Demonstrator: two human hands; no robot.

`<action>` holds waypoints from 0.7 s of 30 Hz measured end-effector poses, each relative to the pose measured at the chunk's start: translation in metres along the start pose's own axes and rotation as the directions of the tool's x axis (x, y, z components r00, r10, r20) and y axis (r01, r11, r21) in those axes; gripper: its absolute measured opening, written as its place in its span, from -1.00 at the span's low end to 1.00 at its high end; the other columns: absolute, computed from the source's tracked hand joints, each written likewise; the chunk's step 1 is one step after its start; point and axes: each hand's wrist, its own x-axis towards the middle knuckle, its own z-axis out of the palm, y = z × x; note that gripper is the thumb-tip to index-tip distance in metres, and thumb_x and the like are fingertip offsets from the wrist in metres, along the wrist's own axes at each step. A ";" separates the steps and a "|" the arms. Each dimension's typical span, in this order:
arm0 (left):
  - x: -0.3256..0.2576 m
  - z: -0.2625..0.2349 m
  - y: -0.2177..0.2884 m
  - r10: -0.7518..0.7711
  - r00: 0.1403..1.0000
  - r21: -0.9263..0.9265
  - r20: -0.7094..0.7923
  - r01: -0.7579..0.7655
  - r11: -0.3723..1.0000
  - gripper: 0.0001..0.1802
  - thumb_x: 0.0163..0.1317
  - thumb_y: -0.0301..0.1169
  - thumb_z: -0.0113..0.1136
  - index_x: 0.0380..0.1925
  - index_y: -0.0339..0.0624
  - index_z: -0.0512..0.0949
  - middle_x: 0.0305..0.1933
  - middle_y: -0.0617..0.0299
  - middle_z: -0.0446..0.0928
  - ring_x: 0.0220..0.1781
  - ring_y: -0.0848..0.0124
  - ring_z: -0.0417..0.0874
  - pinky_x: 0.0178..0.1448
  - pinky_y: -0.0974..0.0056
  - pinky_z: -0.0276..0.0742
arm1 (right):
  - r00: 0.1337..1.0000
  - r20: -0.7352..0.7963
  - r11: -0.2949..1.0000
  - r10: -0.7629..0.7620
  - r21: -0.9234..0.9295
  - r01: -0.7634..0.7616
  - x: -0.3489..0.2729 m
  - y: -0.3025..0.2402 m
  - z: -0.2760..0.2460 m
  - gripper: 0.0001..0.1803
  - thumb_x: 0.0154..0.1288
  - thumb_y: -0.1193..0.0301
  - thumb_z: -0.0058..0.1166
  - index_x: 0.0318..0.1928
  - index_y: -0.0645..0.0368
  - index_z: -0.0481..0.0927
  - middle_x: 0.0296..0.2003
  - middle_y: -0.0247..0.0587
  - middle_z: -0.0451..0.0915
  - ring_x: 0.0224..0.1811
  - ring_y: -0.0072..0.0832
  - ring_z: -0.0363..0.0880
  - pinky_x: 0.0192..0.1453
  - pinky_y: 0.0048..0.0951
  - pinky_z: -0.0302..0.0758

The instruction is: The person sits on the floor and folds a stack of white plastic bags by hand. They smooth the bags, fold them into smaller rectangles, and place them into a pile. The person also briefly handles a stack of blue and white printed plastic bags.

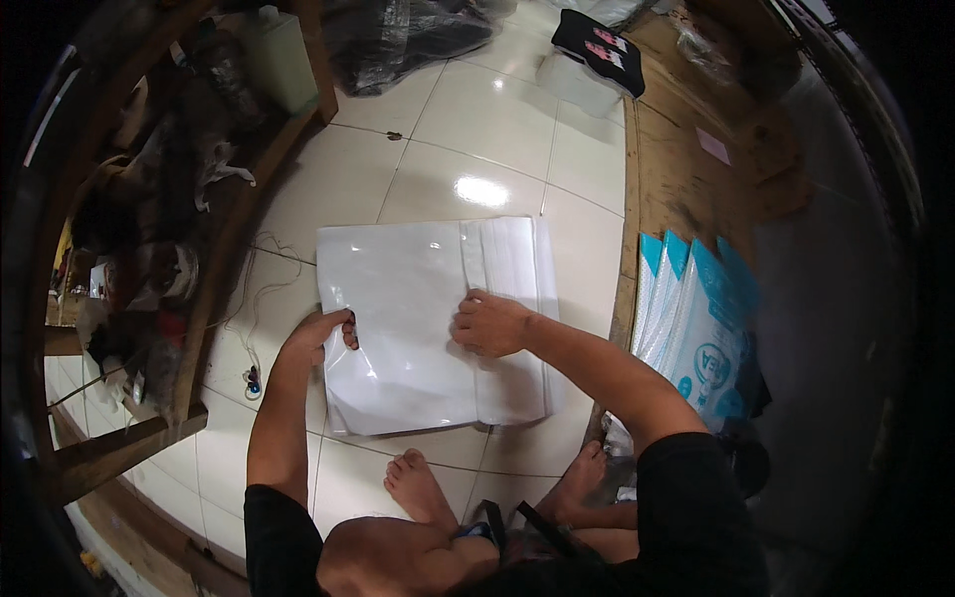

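Observation:
A stack of white plastic bags (pixel 408 259) lies flat on the tiled floor in front of my feet. At its left edge, my left hand (pixel 323 333) grips the top bag, and its fingertips show at the dark handle opening. My right hand (pixel 490 323) rests on the right part of the stack, fingers curled in at a lengthwise fold (pixel 473 264). What lies under those fingers is mostly hidden. Several layers with uneven edges stick out along the stack's right side.
Wooden shelving (pixel 254 189) with clutter and a pale jerrycan (pixel 284 65) stands left. Loose string (pixel 254 298) lies beside it. On the right, teal-and-clear packages (pixel 686 328) lean by a wooden board (pixel 686 169). Black fabric with a pink print (pixel 599 50) and dark plastic (pixel 398 40) lie farther off.

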 end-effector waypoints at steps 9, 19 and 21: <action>0.008 -0.013 -0.006 0.005 1.000 0.054 -0.020 -0.004 0.999 -0.85 0.27 -0.44 -0.03 -0.42 -0.31 0.42 -0.61 0.16 0.38 -0.61 0.31 0.44 -0.38 0.20 0.50 | 0.940 0.119 0.947 0.319 -0.003 -0.321 -0.132 0.012 -0.019 -0.75 0.18 0.20 -0.02 -0.36 0.10 0.58 -0.25 -0.23 0.44 0.01 -0.31 0.35 0.36 -0.12 0.07; -0.012 0.009 0.001 0.045 0.999 0.140 -0.013 -0.043 0.989 -0.83 0.18 -0.40 0.06 -0.45 -0.30 0.44 -0.59 0.14 0.42 -0.53 0.31 0.50 -0.35 0.24 0.49 | -0.051 0.154 -0.143 0.987 0.677 -0.722 -0.179 0.018 0.032 -0.58 0.19 0.18 0.00 -0.23 0.37 0.52 -0.11 0.18 0.52 -0.09 -0.01 0.53 0.02 -0.21 0.44; -0.011 0.013 -0.001 0.090 0.996 0.118 -0.005 -0.089 0.989 -0.83 0.18 -0.39 0.08 -0.44 -0.30 0.45 -0.56 0.13 0.44 -0.51 0.32 0.50 -0.35 0.25 0.49 | -0.061 0.208 -0.179 0.976 0.617 -0.766 -0.176 0.025 0.049 -0.61 0.17 0.22 0.01 -0.23 0.38 0.53 -0.23 0.15 0.56 -0.18 -0.08 0.56 -0.05 -0.22 0.45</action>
